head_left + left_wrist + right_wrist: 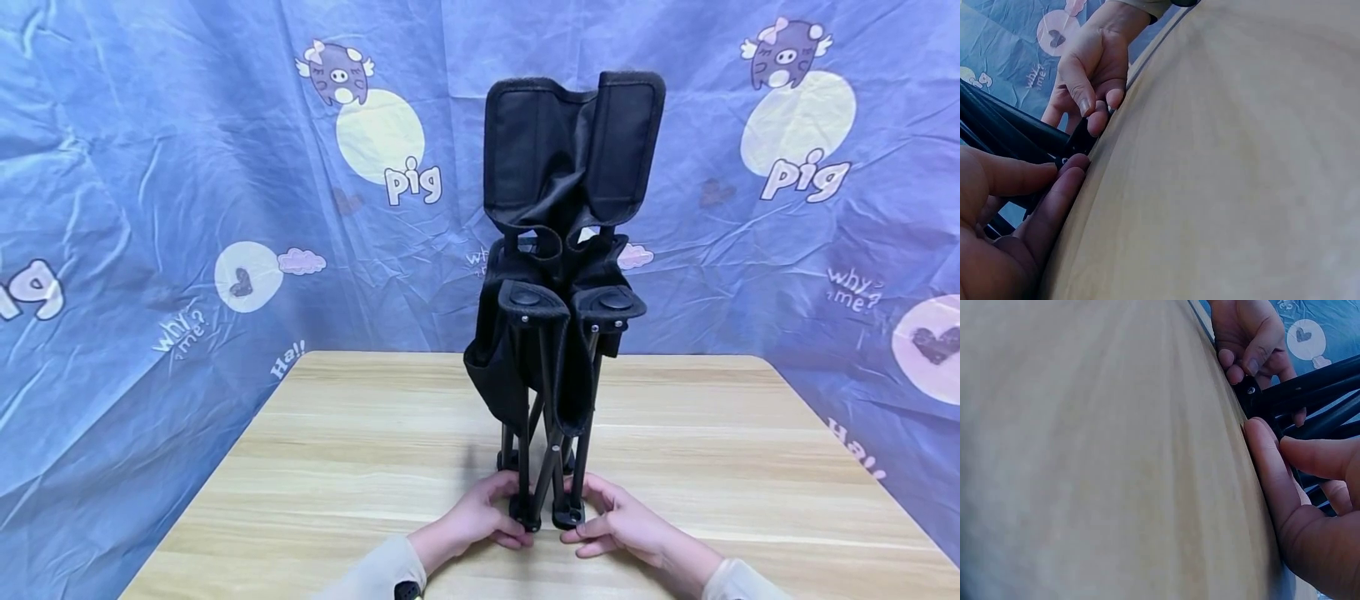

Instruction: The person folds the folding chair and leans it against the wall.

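A black folding camp chair (517, 158) stands upright on the wooden table, mostly folded, its fabric seat and back creased between bunched dark metal legs. Down at the front left foot (523, 510), my left hand (476, 518) pinches it between thumb and fingers. My right hand (626, 527) holds the front right foot (568, 518) the same way, from the other side. In the left wrist view, the left thumb (1025, 178) lies on top of the foot with fingers underneath, near the tabletop. The chair's rear feet are partly hidden behind the front legs.
The light wood tabletop (337, 450) extends on both sides of the chair. Behind it and at both sides hangs a blue printed cloth (187, 150). The chair's top rises well above the table's back edge.
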`<action>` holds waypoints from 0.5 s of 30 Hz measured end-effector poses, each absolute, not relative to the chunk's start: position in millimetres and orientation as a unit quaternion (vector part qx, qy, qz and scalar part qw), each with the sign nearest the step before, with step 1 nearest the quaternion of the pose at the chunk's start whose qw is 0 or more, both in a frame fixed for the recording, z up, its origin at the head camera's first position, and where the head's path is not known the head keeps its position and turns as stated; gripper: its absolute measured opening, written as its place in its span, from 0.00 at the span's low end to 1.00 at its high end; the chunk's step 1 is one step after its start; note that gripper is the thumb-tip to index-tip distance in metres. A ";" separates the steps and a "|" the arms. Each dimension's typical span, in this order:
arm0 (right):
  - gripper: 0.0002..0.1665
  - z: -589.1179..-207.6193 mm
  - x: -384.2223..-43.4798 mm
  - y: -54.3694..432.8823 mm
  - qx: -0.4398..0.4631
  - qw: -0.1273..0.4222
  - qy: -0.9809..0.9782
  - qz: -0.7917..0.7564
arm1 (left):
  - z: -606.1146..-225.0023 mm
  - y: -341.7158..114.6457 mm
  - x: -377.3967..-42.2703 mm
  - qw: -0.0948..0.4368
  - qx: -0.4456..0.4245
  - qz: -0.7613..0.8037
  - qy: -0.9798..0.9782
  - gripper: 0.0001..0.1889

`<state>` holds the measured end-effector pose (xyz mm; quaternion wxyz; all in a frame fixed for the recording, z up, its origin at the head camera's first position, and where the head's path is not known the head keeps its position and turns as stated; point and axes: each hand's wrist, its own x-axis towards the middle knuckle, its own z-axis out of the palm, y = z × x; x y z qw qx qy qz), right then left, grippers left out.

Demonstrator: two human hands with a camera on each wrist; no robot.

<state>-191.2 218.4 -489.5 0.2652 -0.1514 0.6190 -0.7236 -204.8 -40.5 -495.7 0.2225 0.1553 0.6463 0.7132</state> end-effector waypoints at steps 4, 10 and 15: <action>0.37 -488.9 -194.3 218.9 -0.146 0.264 0.620 -0.724 | -495.2 -39.8 -208.0 0.220 0.153 0.712 0.649 0.33; 0.34 -488.2 -198.7 219.4 -0.145 0.264 0.624 -0.721 | -495.5 -38.5 -212.3 0.222 0.140 0.713 0.650 0.34; 0.32 -488.8 -203.8 220.4 -0.144 0.264 0.624 -0.721 | -496.3 -37.7 -217.0 0.220 0.142 0.713 0.650 0.34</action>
